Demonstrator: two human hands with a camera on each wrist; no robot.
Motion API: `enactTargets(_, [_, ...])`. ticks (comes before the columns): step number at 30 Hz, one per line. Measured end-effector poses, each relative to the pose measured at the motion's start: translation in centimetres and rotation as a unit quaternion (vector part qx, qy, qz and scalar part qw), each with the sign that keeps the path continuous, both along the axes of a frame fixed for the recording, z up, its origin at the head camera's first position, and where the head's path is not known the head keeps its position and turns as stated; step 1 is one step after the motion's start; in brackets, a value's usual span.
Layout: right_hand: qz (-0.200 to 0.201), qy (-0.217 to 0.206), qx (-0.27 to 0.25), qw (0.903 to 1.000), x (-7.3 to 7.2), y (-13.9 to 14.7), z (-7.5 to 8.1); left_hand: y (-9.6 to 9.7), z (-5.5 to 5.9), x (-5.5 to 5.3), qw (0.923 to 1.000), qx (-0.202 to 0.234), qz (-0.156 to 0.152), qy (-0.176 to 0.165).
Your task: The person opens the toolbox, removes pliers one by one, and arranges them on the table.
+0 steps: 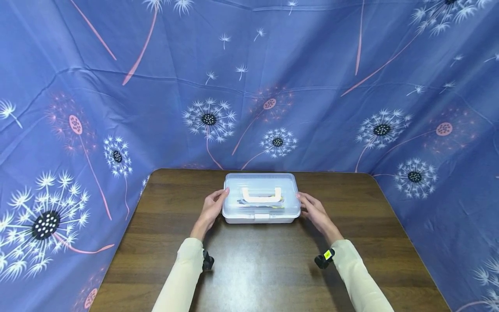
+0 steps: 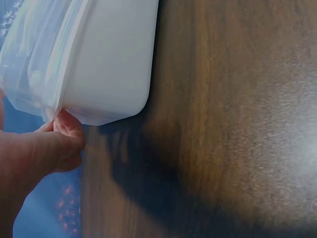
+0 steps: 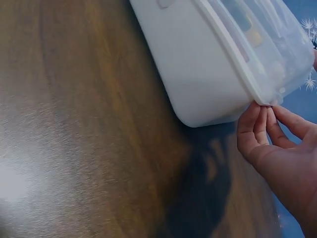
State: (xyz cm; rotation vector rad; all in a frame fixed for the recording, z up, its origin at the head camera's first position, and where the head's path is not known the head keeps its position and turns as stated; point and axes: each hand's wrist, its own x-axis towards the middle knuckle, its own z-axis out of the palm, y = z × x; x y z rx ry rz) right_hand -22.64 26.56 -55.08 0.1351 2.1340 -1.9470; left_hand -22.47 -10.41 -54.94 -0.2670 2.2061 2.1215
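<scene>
Pinching the left end of the storage box [image 1: 259, 190], there goes the left hand [image 1: 211, 209], fingertips tucked at the rim [image 2: 74, 47], and my left wrist view shows the grip nicely. Over at the box's right end I've got the right hand [image 1: 316, 212] matching it, thumb and fingers nipping the same rim at the corner. So both hands are grasping the box, one at each end! And the box itself: upright on the bench [image 1: 249, 277], near the far edge, with its front clasp [image 1: 261, 216] towards the person. On top, the clear lid [image 1: 257, 180] is down, the white handle [image 1: 261, 199] across its middle; below sits the pale, opaque base [image 2: 111, 59]. Through the lid I catch some contents [image 3: 254, 38], a bit of yellow among them, too hazy for me to name. Moving out from the box now, two cream sleeves, the left sleeve [image 1: 182, 268] and the right sleeve [image 1: 356, 268], run in from the near side, each with a black device at the wrist; the right one carries a yellow label [image 1: 328, 254]. And behind the box, blue dandelion-print cloth [image 1: 234, 43] rises all the way up my head view.
</scene>
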Motion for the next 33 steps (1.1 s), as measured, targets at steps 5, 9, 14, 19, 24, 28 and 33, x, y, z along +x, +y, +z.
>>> enactTargets(5, [-0.007, 0.005, 0.0, 1.0, 1.3, 0.2, -0.2, 0.2, -0.3, 0.8, 1.0, 0.002, -0.001, -0.002])
enactTargets(9, [-0.024, 0.006, -0.002, 0.9997, 2.5, 0.2, -0.2, 0.4, -0.4, 1.5, 0.9999, 0.01, -0.003, 0.005])
enactTargets(14, [-0.034, 0.009, -0.015, 0.9993, 3.7, 0.1, -0.2, 0.7, -0.3, 2.7, 1.0, 0.002, 0.001, 0.005])
enactTargets(19, [-0.038, 0.011, -0.02, 0.999, 4.7, 0.3, -0.5, 0.7, -0.4, 3.9, 0.9999, -0.013, 0.003, -0.006])
enactTargets(24, [-0.048, 0.01, -0.017, 0.9986, 5.9, 0.5, -0.8, 1.0, -0.5, 5.0, 0.9999, -0.013, 0.003, -0.007])
enactTargets(28, [-0.05, 0.008, -0.015, 0.9986, 7.0, 0.7, -0.6, 1.3, -0.5, 6.0, 0.9998, -0.011, 0.011, -0.013])
enactTargets(33, [-0.053, 0.0, -0.005, 0.9986, 8.3, 0.7, -0.2, 1.5, -0.6, 7.0, 0.9996, -0.003, 0.016, -0.022])
